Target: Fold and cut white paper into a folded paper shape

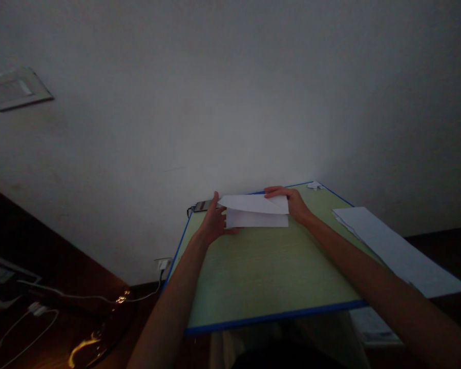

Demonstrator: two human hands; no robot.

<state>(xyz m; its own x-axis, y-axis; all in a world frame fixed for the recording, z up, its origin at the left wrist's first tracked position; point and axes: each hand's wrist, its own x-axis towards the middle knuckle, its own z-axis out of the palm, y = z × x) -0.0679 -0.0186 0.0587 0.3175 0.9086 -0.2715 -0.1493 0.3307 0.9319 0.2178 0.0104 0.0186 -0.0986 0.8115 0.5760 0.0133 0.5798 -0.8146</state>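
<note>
A folded sheet of white paper (257, 219) is held between my two hands over the far part of the green table (269, 271). My left hand (214, 221) grips its left end, thumb up and some fingers behind or under the sheet. At the upper right edge, my right hand (292, 200) has its fingers laid over the paper's top. The upper flap stands a little apart from the lower layer. Just behind my left hand, a phone-like dark device (202, 206) lies at the table's far left corner.
A stack of white paper (392, 246) overhangs the table's right edge. A small folded paper piece (315, 185) lies at the far right corner. The wall (230, 102) rises behind the table. A plugged-in white cable (138, 298) runs at the lower left.
</note>
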